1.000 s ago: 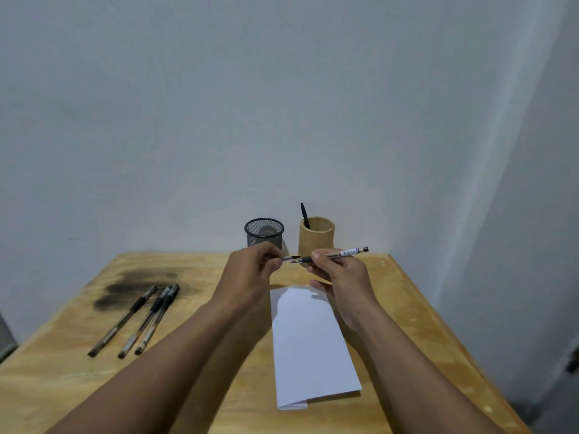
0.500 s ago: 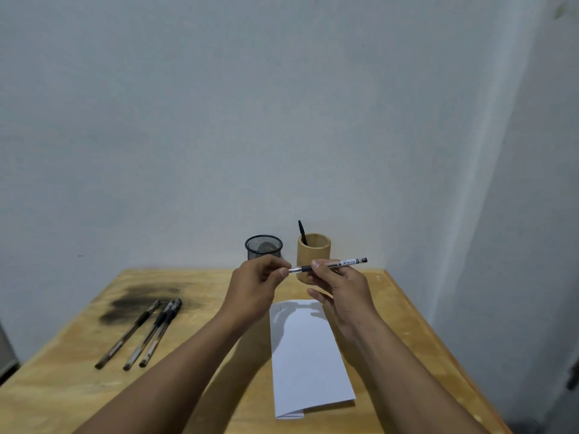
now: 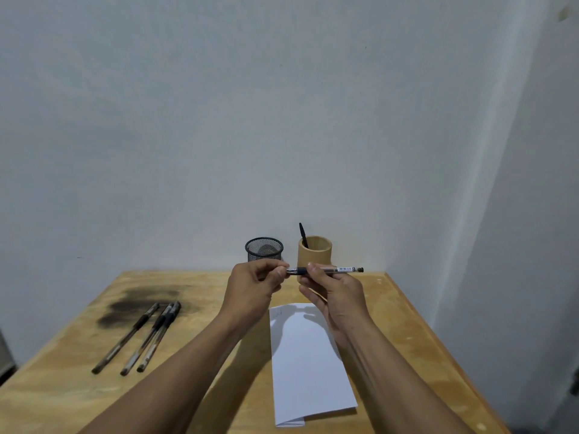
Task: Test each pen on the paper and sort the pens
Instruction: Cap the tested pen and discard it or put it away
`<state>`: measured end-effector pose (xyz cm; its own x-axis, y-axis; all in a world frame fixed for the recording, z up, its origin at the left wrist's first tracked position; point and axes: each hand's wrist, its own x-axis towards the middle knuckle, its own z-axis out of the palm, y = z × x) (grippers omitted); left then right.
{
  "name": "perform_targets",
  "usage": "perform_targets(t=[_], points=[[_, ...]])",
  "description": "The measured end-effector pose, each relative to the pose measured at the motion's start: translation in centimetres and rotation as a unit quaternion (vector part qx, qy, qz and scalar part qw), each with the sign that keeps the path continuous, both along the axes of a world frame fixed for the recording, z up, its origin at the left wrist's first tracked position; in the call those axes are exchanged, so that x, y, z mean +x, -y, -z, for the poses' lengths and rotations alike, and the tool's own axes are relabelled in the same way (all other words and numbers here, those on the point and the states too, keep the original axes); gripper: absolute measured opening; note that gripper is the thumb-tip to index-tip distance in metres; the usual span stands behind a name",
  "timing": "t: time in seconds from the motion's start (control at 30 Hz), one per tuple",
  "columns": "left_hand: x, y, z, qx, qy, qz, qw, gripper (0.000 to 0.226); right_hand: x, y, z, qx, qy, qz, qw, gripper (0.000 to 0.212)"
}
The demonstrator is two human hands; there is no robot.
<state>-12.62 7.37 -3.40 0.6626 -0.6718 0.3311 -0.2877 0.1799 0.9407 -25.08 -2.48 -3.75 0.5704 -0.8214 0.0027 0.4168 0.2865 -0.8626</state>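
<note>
Nearest to me lies the folded white paper (image 3: 308, 364), long side running away from the camera, on the wooden table (image 3: 62, 386). It looks almost unmarked, apart from a faint scribble at its far left corner. To the left, well apart from it, three worn pens (image 3: 147, 336) lie side by side, their far ends on a dark scorch mark (image 3: 138, 300).

Above the paper's far edge both hands hold the clear pen (image 3: 332, 270) in the air. Its long axis runs level, left to right. The right hand (image 3: 335, 292) pinches the barrel between thumb and forefinger just behind the dark grip, and the labelled back end sticks out to the right. The left hand (image 3: 253, 289) has thumb and forefinger closed on the tip end, the other fingers curled. I cannot tell whether a cap sits under them.

I judge that the tip must swing down toward the paper just beneath, and the right hand, already on the barrel, is the one placed to do it.

Beyond the hands stand a black mesh cup (image 3: 264, 249) and, to its right, a bamboo holder (image 3: 315, 252) with one black pen (image 3: 303, 234) in it.
</note>
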Motion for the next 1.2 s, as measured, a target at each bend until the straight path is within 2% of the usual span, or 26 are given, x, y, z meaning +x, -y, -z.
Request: perform_targets(t=[0.17,0.37,0.47,0.53,0.63,0.77,0.9,1.0,1.13,1.2], points=[[-0.4,0.2,0.2,-0.006,-0.018,-0.001,1.000,0.011,0.1,0.0,-0.2,0.002,0.005,0.011,1.000,0.015],[-0.2,0.1,-0.7,0.050,0.032,0.017,0.998,0.008,-0.9,1.0,-0.7,0.006,-0.022,-0.036,0.999,0.015],[-0.4,-0.2,-1.1,0.040,-0.011,0.017,0.999,0.009,-1.9,1.0,-1.5,-0.009,-0.042,-0.041,0.998,0.008],[-0.5,-0.5,-1.4,0.040,-0.029,0.021,0.999,0.009,-2.9,1.4,-2.0,-0.031,-0.064,-0.030,0.997,0.005],[-0.6,-0.7,-1.5,0.060,-0.007,0.029,0.998,0.009,-4.8,2.2,-2.8,-0.111,-0.121,-0.016,0.986,0.004],[-1.3,-0.1,-1.5,0.068,0.024,0.035,0.997,0.009,-6.9,3.1,-3.9,-0.264,-0.224,-0.002,0.938,0.006],[-2.8,1.5,-1.5,0.065,0.050,0.043,0.996,0.009,-8.2,4.0,-4.3,-0.390,-0.320,0.014,0.864,0.005],[-4.3,2.9,-1.5,0.063,0.053,0.051,0.995,0.009,-9.5,4.5,-4.7,-0.446,-0.371,0.038,0.813,0.007],[-7.0,5.2,-1.4,0.068,0.074,0.054,0.994,0.017,-12.3,5.4,-4.4,-0.445,-0.386,0.100,0.802,0.007],[-8.7,6.4,-1.0,0.079,0.121,0.052,0.988,0.021,-14.2,6.2,-3.8,-0.432,-0.389,0.123,0.804,0.006]])
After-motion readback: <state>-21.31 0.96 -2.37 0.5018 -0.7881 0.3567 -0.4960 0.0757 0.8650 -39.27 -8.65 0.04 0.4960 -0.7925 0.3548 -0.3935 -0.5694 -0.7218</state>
